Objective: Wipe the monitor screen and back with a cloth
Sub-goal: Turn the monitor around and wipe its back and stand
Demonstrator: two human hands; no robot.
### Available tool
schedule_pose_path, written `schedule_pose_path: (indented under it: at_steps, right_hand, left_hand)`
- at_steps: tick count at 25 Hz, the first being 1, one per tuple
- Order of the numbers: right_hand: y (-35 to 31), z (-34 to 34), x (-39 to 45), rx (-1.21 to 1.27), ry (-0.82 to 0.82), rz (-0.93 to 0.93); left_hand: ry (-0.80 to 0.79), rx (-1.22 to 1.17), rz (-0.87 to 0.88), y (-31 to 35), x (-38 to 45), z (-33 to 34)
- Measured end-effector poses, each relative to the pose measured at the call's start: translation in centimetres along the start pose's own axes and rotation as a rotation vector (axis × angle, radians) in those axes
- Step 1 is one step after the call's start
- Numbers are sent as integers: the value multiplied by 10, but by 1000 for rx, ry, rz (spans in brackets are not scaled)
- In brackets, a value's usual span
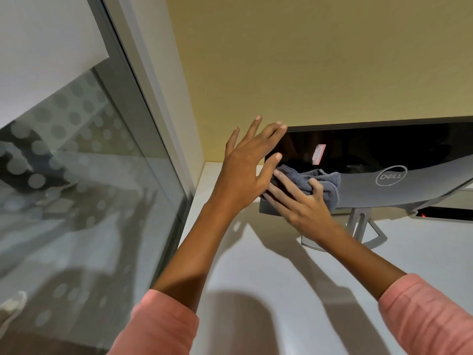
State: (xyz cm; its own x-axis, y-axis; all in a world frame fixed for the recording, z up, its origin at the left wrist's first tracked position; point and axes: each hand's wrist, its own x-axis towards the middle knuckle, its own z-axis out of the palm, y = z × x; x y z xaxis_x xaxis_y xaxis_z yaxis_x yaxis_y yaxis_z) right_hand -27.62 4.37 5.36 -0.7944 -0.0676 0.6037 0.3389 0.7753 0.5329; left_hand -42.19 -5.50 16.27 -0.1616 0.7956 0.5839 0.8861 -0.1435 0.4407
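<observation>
a: starting at the left, what's there?

b: a glass partition [84,175] with frosted dots, then the white counter [256,278]. the left hand [245,162] comes next, fingers spread and flat, closed on nothing, braced on the near end of the monitor [384,160].

a: and the right hand [299,198]?

b: just beside the left, nearly touching its thumb, pinching a bunched grey cloth [317,183] and pressing it on the monitor's back near that same end.

a: so the back faces us?

b: yes, i judge so: the logo badge [391,175] and a small sticker [318,155] show on the glossy rear panel, and the stand [358,226] rests on the counter below. the screen points away, toward the yellow wall [307,60]. the long axis runs left to right, out past the right of the view.

a: which step, then?

b: wiping the back, at its left end. whether the screen is done, i can't tell.

a: next move?

b: likely a sweep of the cloth rightward along the long axis, with the left hand steadying the panel so the stand doesn't shift.
</observation>
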Motion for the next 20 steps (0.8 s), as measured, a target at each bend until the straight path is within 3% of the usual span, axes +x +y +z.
schedule_pose_path:
  at_steps: [3, 6, 9, 13, 17, 20]
  right_hand:
    - [-16, 12, 8, 9, -14, -63]
    - [-24, 26, -28, -17, -274, -259]
    - [-6, 23, -64, 5, -431, -252]
    - [32, 6, -74, 10, -226, -63]
    - [34, -15, -21, 30, 39, 40]
    - [12, -6, -3, 31, 33, -28]
  left_hand:
    - [-3, -6, -14, 2, 1, -1]
    - [0, -20, -19, 4, 0, -2]
    - [0, -19, -23, 4, -1, -3]
    - [8, -32, -35, 6, 0, 1]
    - [27, -25, -55, 6, 0, 3]
    - [33, -7, -64, 8, 0, 3]
